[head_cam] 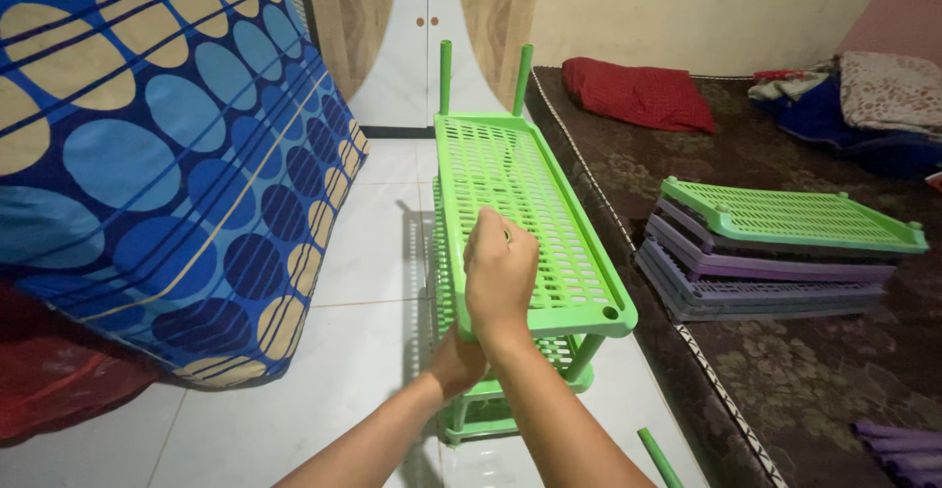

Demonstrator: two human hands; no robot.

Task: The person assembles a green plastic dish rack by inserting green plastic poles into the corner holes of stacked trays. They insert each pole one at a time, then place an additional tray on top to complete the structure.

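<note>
Nearby, stacked shelf trays [775,253] on carpet [785,370]; right hand [498,272] fisted atop green rack [520,204], left hand [456,362] hidden.

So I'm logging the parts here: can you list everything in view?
Rack: one, green, on the white floor, centre.
Poles: two, green, upright at the rack's far end.
Loose pole: one, green, on the floor, bottom.
Shelf stack: green on top, purple ones beneath, on the carpet, right.
Purple parts: bottom right corner.
Mattress: one, blue with oval pattern, left.
Pillow: one, red, far carpet.
Bedding: heap, top right.
Right hand: on the rack's top shelf.
Left hand: under that shelf, grip hidden.
</note>
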